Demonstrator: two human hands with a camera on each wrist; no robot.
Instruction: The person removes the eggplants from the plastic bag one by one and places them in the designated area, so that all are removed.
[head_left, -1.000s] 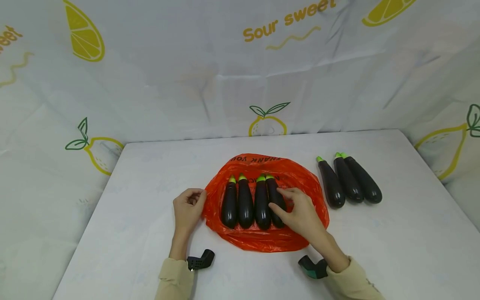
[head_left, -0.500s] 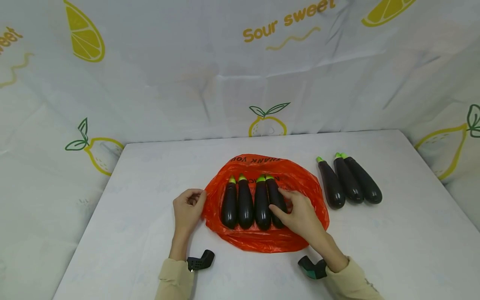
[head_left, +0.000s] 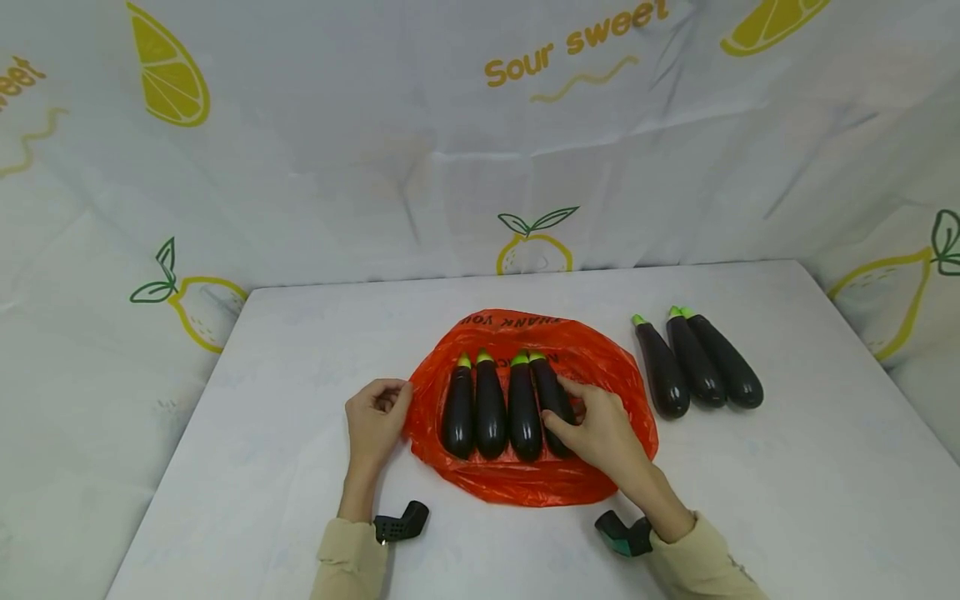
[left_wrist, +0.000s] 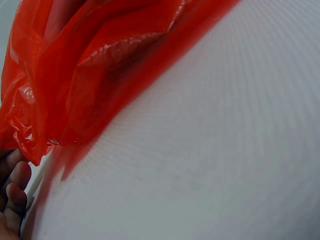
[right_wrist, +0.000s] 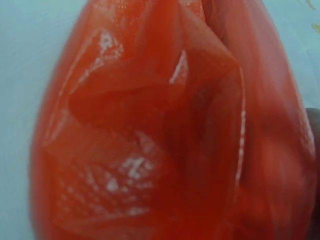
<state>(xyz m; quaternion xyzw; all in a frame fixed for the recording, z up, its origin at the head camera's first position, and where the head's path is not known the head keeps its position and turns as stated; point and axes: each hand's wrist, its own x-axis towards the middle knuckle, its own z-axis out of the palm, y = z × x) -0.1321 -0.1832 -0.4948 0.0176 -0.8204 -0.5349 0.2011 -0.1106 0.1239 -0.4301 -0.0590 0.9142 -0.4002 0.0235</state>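
Observation:
An opened-out red plastic bag (head_left: pixel 517 485) lies mid-table with several dark eggplants side by side in it, green stem ends pointing away. My left hand (head_left: pixel 377 421) pinches the bag's left edge between thumb and fingers; in the left wrist view its curled fingers (left_wrist: pixel 17 196) show below the red plastic (left_wrist: pixel 95 65). My right hand (head_left: pixel 606 427) reaches over the bag's right side and grips the rightmost eggplant (head_left: pixel 550 387), thumb on its left side. Red plastic (right_wrist: pixel 115 165) fills most of the right wrist view and hides that hand's fingers.
Three more eggplants (head_left: pixel 693 367) lie together on the white table (head_left: pixel 300 350), right of the bag. A white cloth printed with lemons (head_left: pixel 337 200) hangs behind the table. Both wrists carry black camera mounts (head_left: pixel 402 521).
The right thumb has shifted slightly right along with the rightmost eggplant, and the gap between that eggplant and its neighbour has widened. The left hand has stayed in place.

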